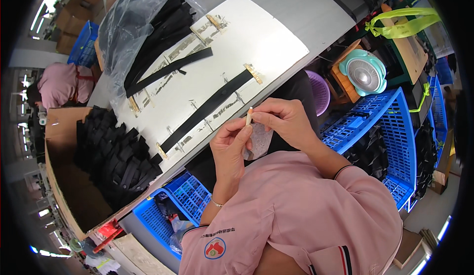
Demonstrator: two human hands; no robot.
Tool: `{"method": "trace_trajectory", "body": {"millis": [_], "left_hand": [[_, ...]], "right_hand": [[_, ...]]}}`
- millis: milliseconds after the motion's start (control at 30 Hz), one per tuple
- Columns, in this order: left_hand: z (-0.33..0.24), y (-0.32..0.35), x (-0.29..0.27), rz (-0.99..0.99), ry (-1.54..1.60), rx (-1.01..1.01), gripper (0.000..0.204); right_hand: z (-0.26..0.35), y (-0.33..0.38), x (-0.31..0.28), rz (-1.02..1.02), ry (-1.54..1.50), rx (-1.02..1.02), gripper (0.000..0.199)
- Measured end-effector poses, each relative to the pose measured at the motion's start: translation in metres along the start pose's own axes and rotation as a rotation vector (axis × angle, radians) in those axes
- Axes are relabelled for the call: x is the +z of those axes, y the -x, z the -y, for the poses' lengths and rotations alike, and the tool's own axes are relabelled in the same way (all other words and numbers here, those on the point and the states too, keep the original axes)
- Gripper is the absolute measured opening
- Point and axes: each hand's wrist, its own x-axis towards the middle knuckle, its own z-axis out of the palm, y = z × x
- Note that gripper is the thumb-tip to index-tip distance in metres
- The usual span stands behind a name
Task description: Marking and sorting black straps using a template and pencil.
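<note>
In front of my chest, my left hand [233, 139] pinches a short, thin cream-coloured stick [249, 118] with an orange band and a white tip. It resembles a marking pencil, but its exact kind is unclear. My right hand [288, 121] is closed at the stick's upper end, with thumb and forefinger pressed beside the tip. Below the hands, a crumpled grey speckled piece [260, 140] lies over my lap. Just beyond them, a long black strap [207, 108] lies stretched across the white board [274, 38], between two tan taped marks.
More black straps [165, 38] lie in a clear plastic bag [116, 43] at the board's far left. A cardboard box [61, 176] of black pieces stands left. Blue baskets [402, 141] flank me, and a turquoise fan [364, 72] sits right. Another person [66, 85] is far left.
</note>
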Motion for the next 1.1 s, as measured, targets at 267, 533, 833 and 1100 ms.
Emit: {"method": "trace_trajectory", "body": {"millis": [267, 533, 833, 1100], "left_hand": [[0.001, 0.001, 0.0, 0.043, 0.07, -0.056, 0.017], [0.006, -0.001, 0.003, 0.034, 0.079, -0.045, 0.017], [0.009, -0.004, 0.014, 0.009, 0.077, -0.028, 0.018], [0.005, -0.008, 0.024, 0.046, 0.105, -0.118, 0.024]], "right_hand": [[-0.002, -0.001, -0.005, 0.039, -0.109, 0.007, 0.011], [-0.002, 0.001, -0.004, 0.0, -0.118, 0.036, 0.011], [-0.004, -0.002, -0.005, -0.079, -0.101, 0.055, 0.012], [-0.005, -0.006, -0.015, -0.128, 0.073, -0.081, 0.006]]}}
